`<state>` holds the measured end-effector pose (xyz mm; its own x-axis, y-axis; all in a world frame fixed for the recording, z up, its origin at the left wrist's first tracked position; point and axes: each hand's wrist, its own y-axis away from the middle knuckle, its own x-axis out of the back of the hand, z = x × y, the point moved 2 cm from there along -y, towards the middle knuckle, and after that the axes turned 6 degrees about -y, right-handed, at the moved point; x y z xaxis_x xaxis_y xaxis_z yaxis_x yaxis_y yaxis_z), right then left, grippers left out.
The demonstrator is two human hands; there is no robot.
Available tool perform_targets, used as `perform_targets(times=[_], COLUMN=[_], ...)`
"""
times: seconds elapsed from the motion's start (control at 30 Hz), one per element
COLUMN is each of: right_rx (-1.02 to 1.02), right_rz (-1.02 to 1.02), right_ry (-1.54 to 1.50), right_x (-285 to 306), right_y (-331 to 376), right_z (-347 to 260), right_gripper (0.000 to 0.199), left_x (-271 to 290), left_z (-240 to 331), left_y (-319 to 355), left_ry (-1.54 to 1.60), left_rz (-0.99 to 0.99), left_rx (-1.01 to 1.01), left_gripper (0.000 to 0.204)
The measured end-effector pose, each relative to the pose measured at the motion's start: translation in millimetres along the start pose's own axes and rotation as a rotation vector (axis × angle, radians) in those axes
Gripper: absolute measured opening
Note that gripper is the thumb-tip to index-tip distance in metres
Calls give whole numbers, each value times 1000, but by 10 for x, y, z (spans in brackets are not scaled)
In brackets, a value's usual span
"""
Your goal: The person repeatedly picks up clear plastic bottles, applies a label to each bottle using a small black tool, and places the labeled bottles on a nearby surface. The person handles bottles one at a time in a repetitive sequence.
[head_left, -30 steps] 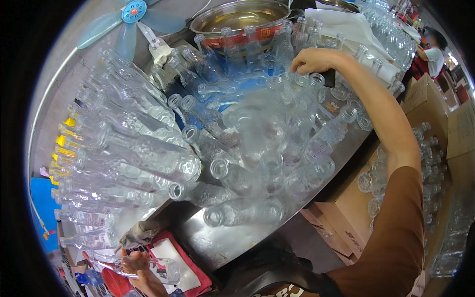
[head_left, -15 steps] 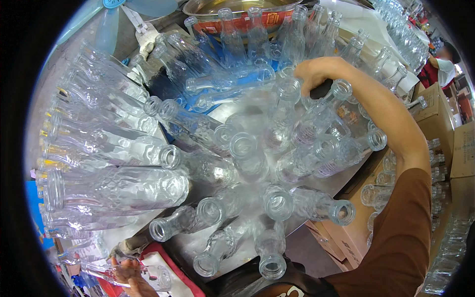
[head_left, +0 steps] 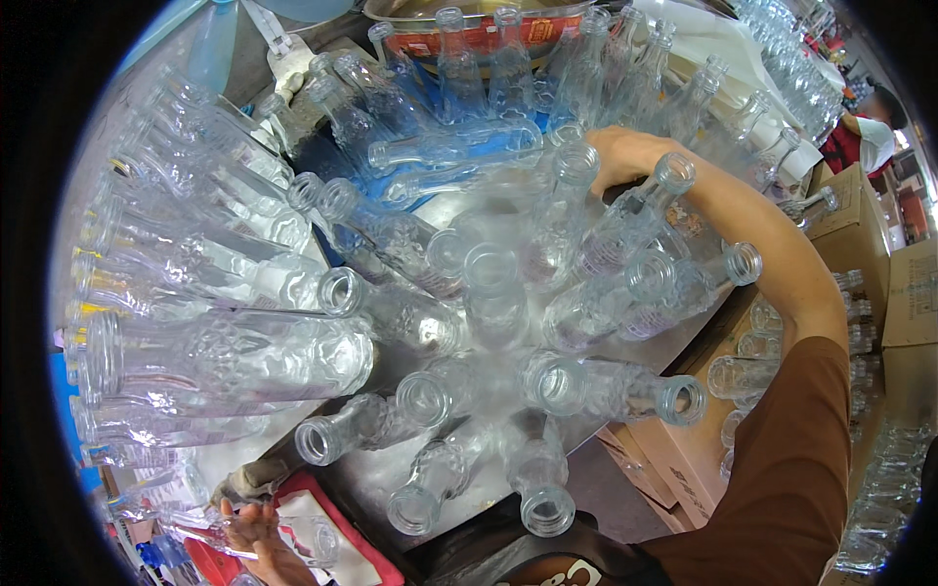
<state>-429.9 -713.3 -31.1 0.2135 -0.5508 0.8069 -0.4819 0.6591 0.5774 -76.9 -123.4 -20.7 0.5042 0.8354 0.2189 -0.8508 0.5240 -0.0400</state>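
Observation:
At the lower left my left hand (head_left: 256,540) is closed around a clear glass bottle (head_left: 318,539), which lies tilted nearly level across the fingers. My right hand (head_left: 630,156) reaches far over the metal table (head_left: 376,488), among standing bottles. Its fingers curl down beside the neck of a clear bottle (head_left: 557,215); glass hides the fingertips, so what they grip cannot be made out. Many open-mouthed clear bottles stand around the table's middle, among them a bottle (head_left: 425,397) and a bottle (head_left: 545,508) near the front edge.
Tightly packed bottles (head_left: 225,361) fill the left side. Two bottles (head_left: 454,146) lie on a blue surface at the back, before a metal basin (head_left: 479,34). Cardboard boxes (head_left: 845,215) and more bottles stand to the right. A person (head_left: 865,137) is at the far right.
My right hand has shifted slightly right and down, with its fingers still curled by the bottles. My left hand keeps its bottle. The whole view has moved a little.

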Motion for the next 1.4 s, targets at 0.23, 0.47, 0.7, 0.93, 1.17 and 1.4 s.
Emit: perform_targets(times=[0.23,0.47,0.7,0.93,1.17,1.4], right_rx=[-11,135,146,126,100,54], right_rz=[188,457,658,681,618,560], right_ry=[-3,-5,-198,-270,-174,-172], right_x=[220,402,316,286,315,351], right_y=[297,568,1426,1733,1897,1831], right_z=[-116,-43,139,140,196,77], right_gripper=[64,50,42,44,46,49], left_x=[44,18,30,70,149,126], left_z=[-56,-71,-76,-10,-78,-72], left_y=[17,30,99,155,176,185], left_ry=[59,88,111,103,113,107], left_rz=[-49,-110,-84,-100,-57,-100], left_rx=[0,-51,-30,-54,-73,-82], left_gripper=[64,68,67,66,68,70])
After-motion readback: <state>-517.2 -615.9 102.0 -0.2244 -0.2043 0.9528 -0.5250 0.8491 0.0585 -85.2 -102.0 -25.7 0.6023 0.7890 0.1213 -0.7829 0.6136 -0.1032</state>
